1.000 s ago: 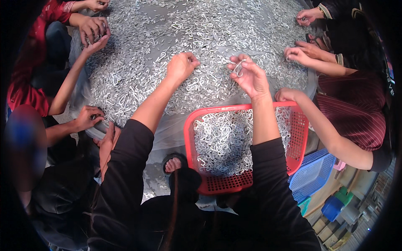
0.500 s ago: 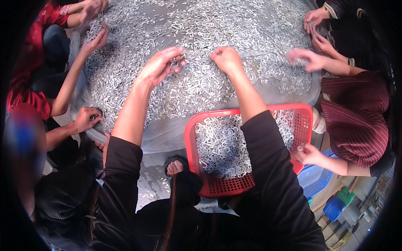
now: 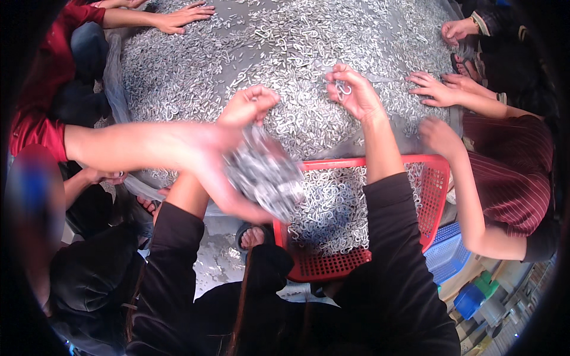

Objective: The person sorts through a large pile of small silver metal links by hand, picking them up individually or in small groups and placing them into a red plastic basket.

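My left hand is closed above a wide spread of small silvery metal pieces; what its fingers hold is hidden. To the right, my right hand has its fingers curled around a pale S-shaped hook. A co-worker's arm in a red sleeve reaches across my left forearm from the left. That blurred hand carries a heap of grey hooks at the left rim of a red plastic basket. Many S-hooks lie inside the basket, partly behind my right forearm.
Co-workers' hands rest on or hover over the pile, including one hand at the far left and another at right. A blue basket stands beside the red one. Plastic sheeting edges the pile.
The red-sleeved co-worker's arm has swung across toward the basket with a handful of hooks. My left hand has lowered and closed; my right has moved right and turned, showing a hook.
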A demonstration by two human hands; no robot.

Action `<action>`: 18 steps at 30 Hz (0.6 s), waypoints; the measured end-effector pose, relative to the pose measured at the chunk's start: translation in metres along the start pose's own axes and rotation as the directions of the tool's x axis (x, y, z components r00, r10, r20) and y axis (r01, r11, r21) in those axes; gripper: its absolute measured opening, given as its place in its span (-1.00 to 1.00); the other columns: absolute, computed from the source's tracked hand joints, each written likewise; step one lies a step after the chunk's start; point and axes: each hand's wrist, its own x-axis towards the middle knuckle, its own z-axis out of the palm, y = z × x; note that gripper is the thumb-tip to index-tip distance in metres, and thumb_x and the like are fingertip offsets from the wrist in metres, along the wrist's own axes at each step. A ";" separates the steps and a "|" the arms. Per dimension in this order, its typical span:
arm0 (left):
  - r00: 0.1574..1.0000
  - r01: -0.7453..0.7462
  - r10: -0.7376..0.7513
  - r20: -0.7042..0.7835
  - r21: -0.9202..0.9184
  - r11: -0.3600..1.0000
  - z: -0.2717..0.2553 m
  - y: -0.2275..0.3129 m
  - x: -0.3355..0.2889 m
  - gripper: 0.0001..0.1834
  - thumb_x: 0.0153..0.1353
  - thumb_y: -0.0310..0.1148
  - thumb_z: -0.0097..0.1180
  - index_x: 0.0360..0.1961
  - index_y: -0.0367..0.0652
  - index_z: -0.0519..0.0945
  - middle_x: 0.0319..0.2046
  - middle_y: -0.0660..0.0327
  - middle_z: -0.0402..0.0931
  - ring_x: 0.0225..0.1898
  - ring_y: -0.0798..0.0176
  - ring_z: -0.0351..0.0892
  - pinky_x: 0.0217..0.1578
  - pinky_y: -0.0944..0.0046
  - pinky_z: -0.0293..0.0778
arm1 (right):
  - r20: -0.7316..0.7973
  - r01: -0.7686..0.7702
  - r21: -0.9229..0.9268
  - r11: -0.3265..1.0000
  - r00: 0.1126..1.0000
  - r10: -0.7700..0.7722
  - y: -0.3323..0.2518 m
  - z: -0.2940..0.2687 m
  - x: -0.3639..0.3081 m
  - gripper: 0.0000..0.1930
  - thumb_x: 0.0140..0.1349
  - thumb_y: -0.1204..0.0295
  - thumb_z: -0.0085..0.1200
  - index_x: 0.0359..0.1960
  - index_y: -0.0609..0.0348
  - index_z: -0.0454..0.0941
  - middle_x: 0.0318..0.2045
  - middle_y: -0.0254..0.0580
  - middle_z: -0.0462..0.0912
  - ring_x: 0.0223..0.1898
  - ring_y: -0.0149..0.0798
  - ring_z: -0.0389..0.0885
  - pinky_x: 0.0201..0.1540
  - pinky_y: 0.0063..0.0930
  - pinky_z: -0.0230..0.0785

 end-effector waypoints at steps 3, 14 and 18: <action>0.970 -0.168 0.223 -0.098 0.389 0.906 0.022 -0.014 -0.018 -0.79 -0.02 -0.28 0.22 -0.39 -0.15 0.54 -0.70 0.37 0.33 -0.63 0.46 0.33 -0.59 0.43 0.27 | -0.001 -0.046 -0.715 0.698 0.998 0.065 -0.008 0.009 -0.014 -0.84 -0.04 0.37 0.19 -0.45 0.10 0.49 -0.60 -0.53 0.41 -0.58 -0.51 0.32 -0.52 -0.62 0.17; 0.836 -0.306 0.544 -0.074 0.759 0.575 0.030 -0.016 -0.029 -0.80 -0.01 -0.30 0.16 -0.47 -0.23 0.59 -0.53 0.08 0.50 -0.49 0.16 0.50 -0.42 0.21 0.39 | 0.107 0.119 -0.991 0.055 0.975 -0.193 0.004 0.028 -0.039 -0.74 -0.13 0.27 0.24 -0.51 0.18 0.53 -0.61 -0.18 0.54 -0.51 -0.23 0.52 -0.43 -0.37 0.32; 0.947 -0.209 0.285 -0.149 0.391 0.897 0.020 -0.011 -0.034 -0.71 0.10 -0.22 0.06 -0.39 -0.27 0.59 -0.50 0.17 0.53 -0.45 0.34 0.51 -0.44 0.33 0.38 | 0.031 0.068 -0.978 0.197 0.983 -0.183 0.000 0.011 -0.047 -0.71 -0.06 0.28 0.23 -0.66 0.22 0.43 -0.72 -0.26 0.46 -0.64 -0.38 0.42 -0.53 -0.47 0.26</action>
